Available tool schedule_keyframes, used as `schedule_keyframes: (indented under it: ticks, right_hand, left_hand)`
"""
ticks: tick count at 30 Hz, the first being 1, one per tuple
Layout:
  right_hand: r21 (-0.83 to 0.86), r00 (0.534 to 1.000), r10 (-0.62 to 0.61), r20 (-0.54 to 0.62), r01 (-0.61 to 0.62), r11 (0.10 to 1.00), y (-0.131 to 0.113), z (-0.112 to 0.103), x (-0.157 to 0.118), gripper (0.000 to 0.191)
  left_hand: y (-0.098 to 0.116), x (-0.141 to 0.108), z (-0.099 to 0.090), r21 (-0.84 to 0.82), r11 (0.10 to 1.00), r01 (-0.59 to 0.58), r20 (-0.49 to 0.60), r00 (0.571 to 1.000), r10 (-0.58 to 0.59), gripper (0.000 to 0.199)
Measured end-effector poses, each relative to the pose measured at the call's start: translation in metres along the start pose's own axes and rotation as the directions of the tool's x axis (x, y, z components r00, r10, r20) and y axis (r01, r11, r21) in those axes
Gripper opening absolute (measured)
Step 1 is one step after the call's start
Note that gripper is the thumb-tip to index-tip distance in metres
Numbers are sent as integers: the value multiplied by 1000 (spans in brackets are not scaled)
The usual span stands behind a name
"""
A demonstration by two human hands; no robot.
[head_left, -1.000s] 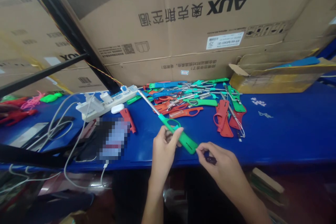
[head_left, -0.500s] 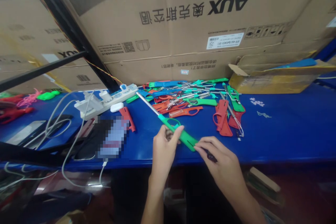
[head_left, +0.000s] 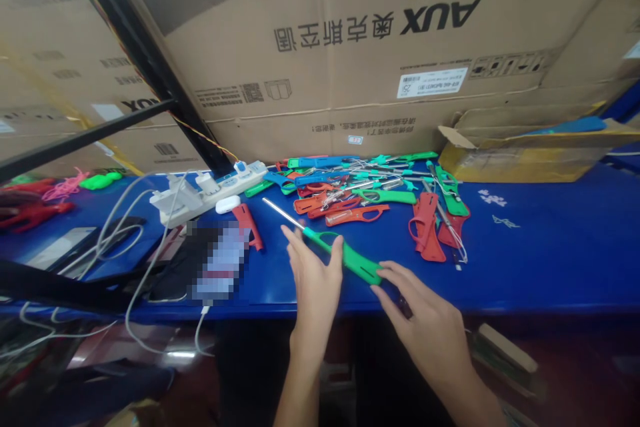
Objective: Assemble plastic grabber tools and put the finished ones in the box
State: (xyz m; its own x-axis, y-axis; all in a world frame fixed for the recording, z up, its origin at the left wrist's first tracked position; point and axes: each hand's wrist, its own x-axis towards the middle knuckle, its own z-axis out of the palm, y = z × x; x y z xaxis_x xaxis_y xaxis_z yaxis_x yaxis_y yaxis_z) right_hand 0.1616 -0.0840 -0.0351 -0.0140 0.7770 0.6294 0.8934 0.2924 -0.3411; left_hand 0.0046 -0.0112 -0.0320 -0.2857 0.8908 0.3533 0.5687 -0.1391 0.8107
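A green lighter (head_left: 361, 263) with a long metal tube is held above the front of the blue table, its tube pointing to the upper left. My right hand (head_left: 425, 320) pinches the handle's lower end between thumb and fingers; a dark object (head_left: 404, 307) sits inside the same hand, mostly hidden. My left hand (head_left: 317, 280) is beside the trigger loop and the tube's base, fingers apart and extended, the thumb near the handle. Behind them lies a pile of red, blue and green lighter parts (head_left: 357, 197).
On the left are a white power strip (head_left: 215, 195) with cables, a phone (head_left: 220, 263) and a red casing (head_left: 249, 227). An open carton (head_left: 520, 160) stands at the back right. A large cardboard box (head_left: 310, 80) rises behind the table. A black metal frame crosses the left.
My left hand has loosened from around the green lighter, its fingers now stretched out. The lighter has tilted slightly flatter and shifted a little right. The view has shifted slightly.
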Motion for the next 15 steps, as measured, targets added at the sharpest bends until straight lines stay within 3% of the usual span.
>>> schedule_keyframes:
  ticks: [3, 4, 6, 7, 9, 11, 13, 15]
  right_hand:
    - [-24, 1000, 6, 1, -6, 1000, 6, -5, -2, 22]
    - [-29, 1000, 12, 5, -11, 1000, 8, -7, -2, 22]
    - [-24, 999, 19, 30, -18, 1000, 11, -9, -1, 23]
    - [-18, 999, 18, 48, -17, 1000, 11, -10, 0, 23]
    - [-5, 996, 7, 91, -6, 1000, 11, -12, 2, 24]
    - [8, 991, -14, 132, 13, 1000, 10, -13, 4, 25]
    - [18, 986, -30, 162, 27, 999, 8, -15, 4, 26]
    - [40, 986, -27, 165, 20, 999, 7, -18, 5, 28]
  left_hand:
    - [1, 1, 1, 74, 997, -3, -87, 996, 10, 103]
    - [2, 0, 0, 92, 994, -58, -80, 995, 65, 99]
    - [7, -1, -4, 103, 970, -219, 37, 976, 216, 82]
    - [9, -1, -6, 82, 948, -308, 144, 945, 294, 70]
    - [13, -3, -11, -1, 901, -435, 371, 836, 404, 50]
    - [16, -3, -16, -63, 876, -478, 515, 736, 439, 40]
    - [19, -3, -19, -70, 873, -483, 567, 700, 433, 36]
    - [20, -3, -21, -55, 871, -489, 574, 698, 428, 34]
